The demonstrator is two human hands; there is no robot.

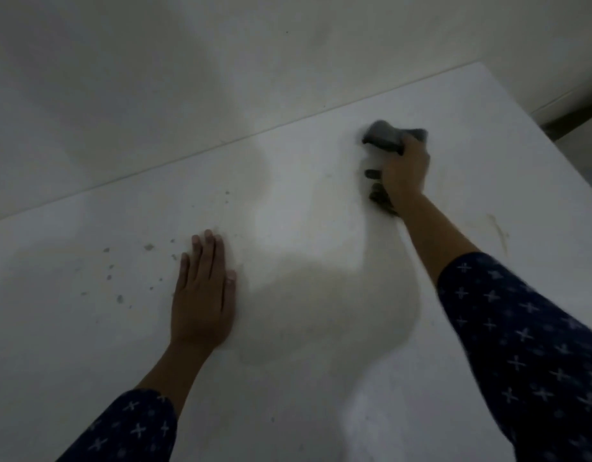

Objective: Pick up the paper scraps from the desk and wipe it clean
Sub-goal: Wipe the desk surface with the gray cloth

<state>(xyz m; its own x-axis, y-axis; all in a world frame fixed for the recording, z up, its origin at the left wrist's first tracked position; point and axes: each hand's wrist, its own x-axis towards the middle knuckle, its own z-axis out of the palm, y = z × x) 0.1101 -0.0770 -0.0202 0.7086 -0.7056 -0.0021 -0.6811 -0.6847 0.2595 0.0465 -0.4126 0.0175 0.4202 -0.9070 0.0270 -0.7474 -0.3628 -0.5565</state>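
My right hand point(403, 168) grips a dark grey cloth point(386, 136) and presses it on the white desk point(304, 211) near its far right part; the cloth is blurred and bunches out ahead of and below the fingers. My left hand point(204, 291) lies flat on the desk at centre left, fingers straight and together, holding nothing. Several small grey scraps and crumbs point(149, 247) are scattered on the desk just left of that hand.
A white wall point(188, 78) rises right behind the desk's far edge. The desk's right edge point(555, 145) drops to a floor at the upper right. A faint brownish smear point(498, 228) marks the desk right of my forearm.
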